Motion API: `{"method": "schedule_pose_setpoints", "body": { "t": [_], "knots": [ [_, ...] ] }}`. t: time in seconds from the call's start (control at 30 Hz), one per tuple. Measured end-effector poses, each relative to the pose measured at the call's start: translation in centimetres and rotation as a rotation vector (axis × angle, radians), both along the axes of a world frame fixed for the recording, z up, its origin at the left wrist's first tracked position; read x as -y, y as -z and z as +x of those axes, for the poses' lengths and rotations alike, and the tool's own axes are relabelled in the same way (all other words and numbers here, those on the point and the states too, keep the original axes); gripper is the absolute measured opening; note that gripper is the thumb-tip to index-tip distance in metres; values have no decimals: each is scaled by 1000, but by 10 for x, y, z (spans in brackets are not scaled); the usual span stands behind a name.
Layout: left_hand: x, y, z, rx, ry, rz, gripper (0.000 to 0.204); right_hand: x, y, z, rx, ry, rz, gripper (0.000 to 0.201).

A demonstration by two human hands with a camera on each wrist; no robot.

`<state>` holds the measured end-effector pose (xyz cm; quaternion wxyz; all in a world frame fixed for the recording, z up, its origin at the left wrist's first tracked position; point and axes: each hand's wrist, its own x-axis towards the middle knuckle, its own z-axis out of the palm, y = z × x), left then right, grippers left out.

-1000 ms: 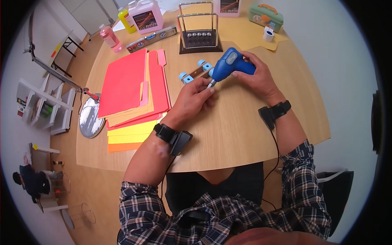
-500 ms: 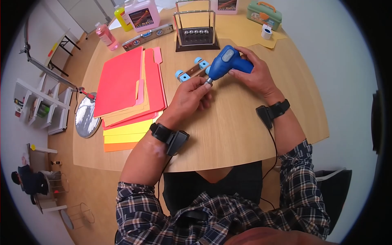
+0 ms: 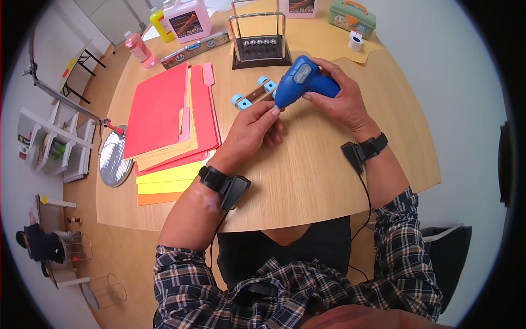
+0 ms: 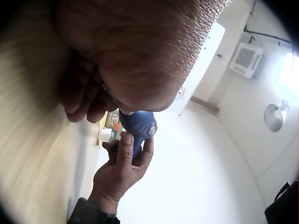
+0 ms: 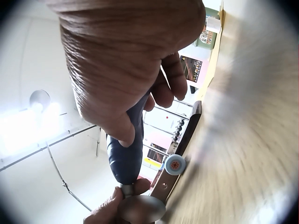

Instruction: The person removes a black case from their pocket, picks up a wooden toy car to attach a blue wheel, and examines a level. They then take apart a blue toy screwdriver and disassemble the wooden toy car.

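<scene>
A blue cordless screwdriver (image 3: 298, 79) is held above the table, its nose pointing down toward the left hand. My right hand (image 3: 348, 104) grips its handle, with the thumb along the near side. At the nose, my left hand (image 3: 249, 131) pinches the metal collar (image 5: 127, 189), which the fingers mostly hide in the head view. Just behind the left fingertips lies a small wooden toy chassis (image 3: 255, 96) with light blue blocks and wheels, partly covered by the screwdriver and hand.
Red and yellow folders (image 3: 159, 115) lie stacked at the left. Behind stand a Newton's cradle (image 3: 260, 55), a spirit level (image 3: 194, 50), a pink bottle (image 3: 139, 50), a pink jug (image 3: 188, 22), a green toolbox (image 3: 353, 19) and a white roll (image 3: 355, 41). A round-topped stool (image 3: 115, 159) stands left.
The head view has shifted slightly, moving the table items left in frame. My left fingers have closed further over the screwdriver's metal nose, which showed more before. The right hand keeps its grip.
</scene>
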<state>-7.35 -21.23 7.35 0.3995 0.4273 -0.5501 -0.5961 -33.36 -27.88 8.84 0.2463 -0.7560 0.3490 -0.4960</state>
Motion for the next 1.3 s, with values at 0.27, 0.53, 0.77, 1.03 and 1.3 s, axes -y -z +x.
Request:
{"method": "schedule_pose_setpoints", "body": {
  "t": [0.27, 0.53, 0.77, 1.03, 1.3],
  "knots": [
    [0, 3, -4, -51, -81, -22, 28, 2, 1, 0, 15, -15, -6, 77],
    [0, 15, -8, 258, -220, -286, 29, 6, 8, -3, -25, -26, 66, 79],
    [-7, -2, -9, 250, -183, -281, 31, 9, 13, -4, -45, -18, 66, 76],
    [-8, -9, -15, -112, -144, 100, 28, 6, 9, -10, -34, -37, 84, 74],
    [-4, -2, -9, -406, 6, 296, 27, 8, 10, -18, -18, -72, 121, 79]
  ]
}}
